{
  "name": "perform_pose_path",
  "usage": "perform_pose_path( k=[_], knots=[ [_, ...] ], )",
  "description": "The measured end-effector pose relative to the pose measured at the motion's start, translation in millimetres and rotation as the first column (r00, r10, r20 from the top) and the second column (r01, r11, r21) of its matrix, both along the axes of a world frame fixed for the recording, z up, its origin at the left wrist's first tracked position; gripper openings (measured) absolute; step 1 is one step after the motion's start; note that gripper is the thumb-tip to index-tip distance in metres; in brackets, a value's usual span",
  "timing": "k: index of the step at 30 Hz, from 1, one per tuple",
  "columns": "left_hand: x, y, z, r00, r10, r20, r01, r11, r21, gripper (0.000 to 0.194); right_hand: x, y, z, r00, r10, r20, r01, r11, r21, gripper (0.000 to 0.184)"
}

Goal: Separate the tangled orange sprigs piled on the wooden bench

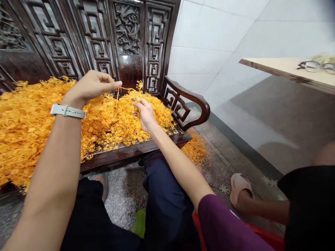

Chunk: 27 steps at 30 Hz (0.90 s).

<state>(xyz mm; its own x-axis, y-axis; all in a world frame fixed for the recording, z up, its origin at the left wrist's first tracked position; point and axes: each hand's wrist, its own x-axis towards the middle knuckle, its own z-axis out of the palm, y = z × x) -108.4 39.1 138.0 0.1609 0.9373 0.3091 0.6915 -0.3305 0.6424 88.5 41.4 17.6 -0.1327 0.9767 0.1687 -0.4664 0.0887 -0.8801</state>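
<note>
Over a heap of orange-yellow plastic flower pieces, my left hand is closed, thumb and fingers pinching the end of a thin orange plastic strand. A pale watch strap circles that wrist. To its right and slightly lower, my right hand has its fingers curled around small yellow plastic flower pieces, partly hidden by the fingers. The strand stretches between both hands. A spiky flower head sticks up just above my right hand.
The heap lies on a dark carved wooden bench with a curled armrest. Orange strands are piled on the floor beyond it. At right are a board with glasses and another person's leg.
</note>
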Motion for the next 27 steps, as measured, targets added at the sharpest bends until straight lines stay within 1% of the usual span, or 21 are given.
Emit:
perform_pose_path(
  k=[2, 5, 8, 10, 12, 13, 14, 15, 16, 17, 18, 19, 20, 21, 22, 24, 26, 27],
  knots=[
    [-5.4, -6.1, 4.9, 1.000, 0.019, -0.022, -0.019, 1.000, 0.019, 0.051, 1.5, 0.8, -1.6, 1.000, 0.005, 0.020, -0.004, 1.000, -0.018, 0.028],
    [-17.9, -10.1, 7.8, 0.993, 0.103, -0.058, -0.096, 0.989, 0.114, 0.043, 5.2, 2.3, -5.7, 0.998, 0.038, 0.048, -0.036, 0.998, -0.049, 0.031],
    [-29.3, -7.3, 6.5, 0.979, 0.195, -0.065, -0.175, 0.956, 0.235, 0.037, 6.9, 1.2, -10.7, 0.977, 0.169, 0.127, -0.172, 0.985, 0.010, 0.032],
    [-35.0, -2.5, 4.5, 0.970, 0.238, -0.052, -0.211, 0.928, 0.306, 0.038, 5.8, -1.5, -12.8, 0.938, 0.258, 0.230, -0.278, 0.959, 0.054, 0.038],
    [-40.3, 3.6, 1.7, 0.959, 0.280, -0.049, -0.245, 0.902, 0.357, 0.042, 3.6, -5.4, -12.3, 0.892, 0.296, 0.342, -0.333, 0.941, 0.053, 0.043],
    [-43.0, 6.7, 0.0, 0.951, 0.306, -0.051, -0.265, 0.888, 0.376, 0.044, 2.7, -7.8, -10.7, 0.873, 0.290, 0.392, -0.335, 0.941, 0.050, 0.044],
    [-45.8, 9.6, -2.0, 0.941, 0.336, -0.050, -0.291, 0.873, 0.392, 0.047, 2.1, -10.4, -8.1, 0.862, 0.256, 0.438, -0.316, 0.946, 0.070, 0.043],
    [-48.5, 12.1, -4.0, 0.929, 0.368, -0.041, -0.321, 0.856, 0.406, 0.050, 2.0, -13.2, -4.3, 0.858, 0.184, 0.479, -0.274, 0.953, 0.126, 0.042],
    [-50.8, 14.2, -6.1, 0.916, 0.399, -0.026, -0.353, 0.838, 0.416, 0.054, 2.4, -16.2, 0.4, 0.857, 0.070, 0.511, -0.211, 0.952, 0.223, 0.041],
    [-52.7, 15.6, -8.0, 0.905, 0.425, -0.002, -0.385, 0.822, 0.420, 0.059, 3.3, -19.2, 5.8, 0.848, -0.072, 0.525, -0.135, 0.928, 0.346, 0.040],
    [-53.8, 16.4, -9.3, 0.899, 0.438, 0.026, -0.408, 0.813, 0.414, 0.062, 4.6, -22.3, 11.6, 0.826, -0.226, 0.517, -0.057, 0.878, 0.475, 0.040],
    [-54.3, 16.5, -9.9, 0.897, 0.440, 0.052, -0.422, 0.812, 0.402, 0.065, 6.1, -25.3, 17.3, 0.790, -0.370, 0.488, 0.013, 0.807, 0.591, 0.040],
    [-54.1, 16.0, -9.6, 0.898, 0.435, 0.069, -0.426, 0.818, 0.387, 0.067, 7.6, -28.2, 22.5, 0.748, -0.488, 0.450, 0.065, 0.729, 0.682, 0.041],
    [-53.2, 15.1, -8.3, 0.900, 0.429, 0.075, -0.424, 0.824, 0.375, 0.068, 8.7, -31.0, 26.8, 0.707, -0.576, 0.409, 0.100, 0.655, 0.749, 0.042],
    [-51.9, 13.8, -6.1, 0.903, 0.424, 0.072, -0.419, 0.829, 0.371, 0.070, 9.5, -33.8, 30.0, 0.676, -0.640, 0.365, 0.122, 0.586, 0.801, 0.043],
    [-47.8, 11.3, -0.1, 0.903, 0.425, 0.056, -0.412, 0.824, 0.389, 0.076, 9.2, -39.1, 33.2, 0.648, -0.709, 0.278, 0.139, 0.470, 0.872, 0.043],
    [-41.0, 10.2, 5.5, 0.906, 0.419, 0.052, -0.403, 0.820, 0.407, 0.079, 6.3, -44.3, 34.1, 0.650, -0.732, 0.204, 0.145, 0.383, 0.912, 0.041],
    [-36.4, 10.5, 7.2, 0.910, 0.410, 0.063, -0.398, 0.820, 0.411, 0.078, 4.1, -46.8, 34.7, 0.652, -0.739, 0.170, 0.153, 0.347, 0.925, 0.039]
  ],
)
